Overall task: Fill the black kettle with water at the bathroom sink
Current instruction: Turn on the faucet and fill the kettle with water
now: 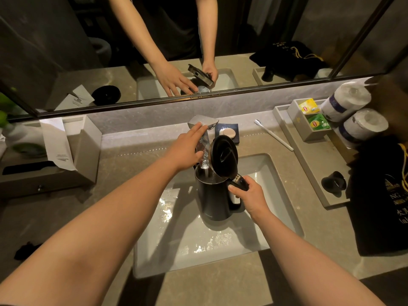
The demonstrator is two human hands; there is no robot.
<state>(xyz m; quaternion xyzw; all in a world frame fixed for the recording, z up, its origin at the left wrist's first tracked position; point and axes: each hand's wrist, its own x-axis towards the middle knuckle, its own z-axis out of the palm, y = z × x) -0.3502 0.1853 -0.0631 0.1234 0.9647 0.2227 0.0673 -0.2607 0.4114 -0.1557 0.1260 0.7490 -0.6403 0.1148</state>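
Note:
The black kettle [215, 199] stands upright in the white sink basin [271, 173], its lid [223, 156] hinged up and open. My right hand [248, 195] grips the kettle's handle. A chrome faucet [204, 127] leans over the kettle, and a stream of water [205, 161] runs from its spout into the open top. My left hand [187, 146] lies on the faucet lever with fingers stretched along it. The water level inside the kettle is hidden.
A soap dish [228, 131] and a toothbrush [273, 135] lie behind the basin. Right: a tray [309, 160] with tea bags [318, 122], toilet rolls [353, 113], a black bag [384, 195]. Left: a tissue box [66, 160]. A mirror [154, 40] spans the back wall.

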